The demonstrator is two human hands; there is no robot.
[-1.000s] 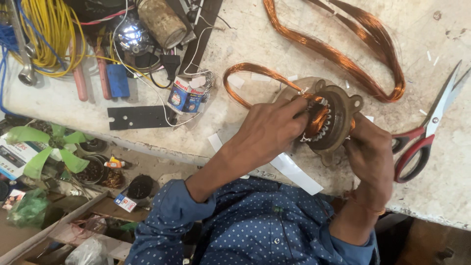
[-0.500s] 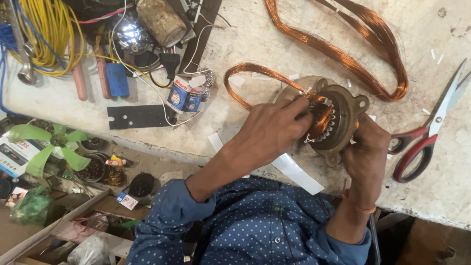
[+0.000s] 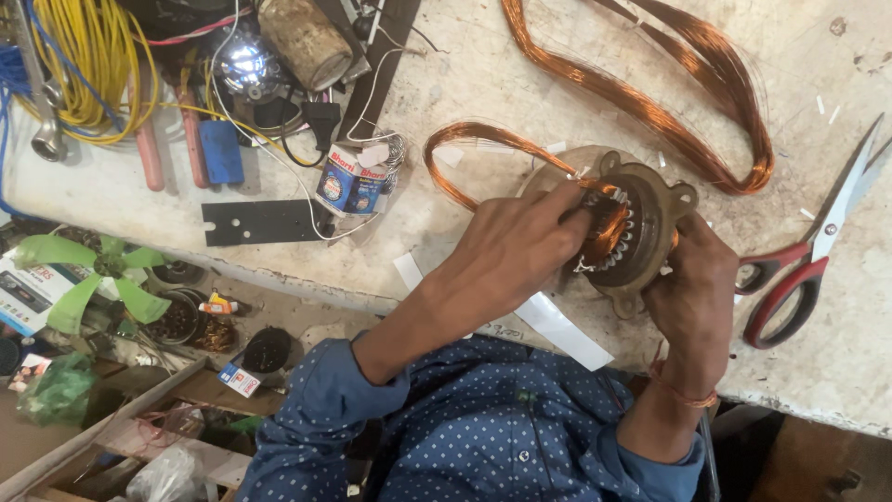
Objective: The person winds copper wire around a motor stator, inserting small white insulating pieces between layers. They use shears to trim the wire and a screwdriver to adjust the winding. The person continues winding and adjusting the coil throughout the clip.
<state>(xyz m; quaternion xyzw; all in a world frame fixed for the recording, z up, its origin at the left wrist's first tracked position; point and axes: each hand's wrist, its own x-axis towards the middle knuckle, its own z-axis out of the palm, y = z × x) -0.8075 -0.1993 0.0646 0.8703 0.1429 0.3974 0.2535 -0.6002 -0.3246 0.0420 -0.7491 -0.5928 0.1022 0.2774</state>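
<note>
Motor stator [image 3: 641, 232], round, tan metal housing with lugs around its rim, sits near the front edge of the pale worn workbench [image 3: 483, 84], open face up toward the camera. Copper winding [image 3: 609, 223] is packed into the slots on its left inner side.

Left hand [image 3: 520, 246] lies over the stator's left half, fingers bunched and pressing down on the copper at the bore (fingertips hidden among the wire, so the exact pinch cannot be told). Right hand [image 3: 692, 279] is clamped on the housing's right rim from below, thumb side up, steadying it. The two hands are set apart by the width of the stator, one on each side; the left is the one on the wire.

A loose loop of copper wire [image 3: 474, 139] runs out from the bore toward upper left, arcs and returns. Its long axis points away from the left hand, up and left across the bench.

Farther out: a larger hank of copper coil [image 3: 688, 102] lies upper right, well apart from the stator. Red-handled scissors [image 3: 808, 260] lie just right of the right hand, blades pointing up and right. White paper strips [image 3: 557, 330] lie under the left wrist. Left of the work: a small printed can [image 3: 351, 181], a black metal strip [image 3: 260, 221], yellow cable [image 3: 84, 56]. Below the bench edge, a green fan blade [image 3: 93, 274].
</note>
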